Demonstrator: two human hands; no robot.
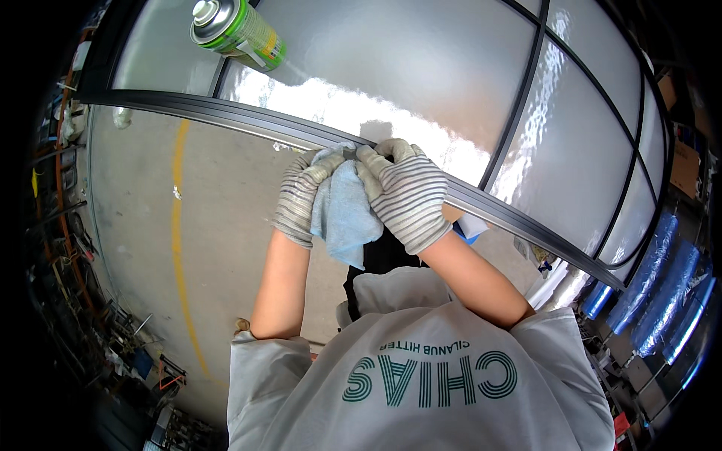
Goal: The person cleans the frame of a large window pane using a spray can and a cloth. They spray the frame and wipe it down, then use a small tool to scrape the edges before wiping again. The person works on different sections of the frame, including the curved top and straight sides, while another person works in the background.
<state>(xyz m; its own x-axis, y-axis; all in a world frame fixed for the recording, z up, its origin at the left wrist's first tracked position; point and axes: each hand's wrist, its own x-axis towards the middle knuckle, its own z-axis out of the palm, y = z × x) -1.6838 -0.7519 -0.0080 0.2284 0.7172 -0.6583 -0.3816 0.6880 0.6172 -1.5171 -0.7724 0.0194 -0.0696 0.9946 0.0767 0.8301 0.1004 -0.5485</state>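
Light blue cloth [347, 214] is bunched between the two hands at the near edge of the framed panel [391, 56], its lower end hanging free below the rail, in front of the person's body

Left hand [302, 184]: on the cloth's left side, fingers closed on its upper part, thumb side toward the rail. Holding cloth

Right hand [402, 180]: on the cloth's right side, thumb side against its upper right edge, fingers curled over at the rail. Can't tell if it's gripping cloth, rail or both; fingertips hidden

Both hands in pale knit gloves with dark stripes, forearms bare, coming up from the light grey T-shirt [421, 338] with green print

Rail [519, 218]: grey, ribbed, runs diagonally from upper left to lower right, right past the hands. Panel beyond it is glossy grey, split by dark bars, with bright glare just past the hands

Spray can [252, 37]: green body, silver top, white nozzle, standing on the panel up and left of the hands, well apart from the cloth

Below the rail: grey floor [139, 225] with a yellow line [178, 180] off to the left. Far right: rolls in shiny blue film [647, 293], brown cardboard [683, 169] above them. Left rim: cluttered racks, too dark to sort out
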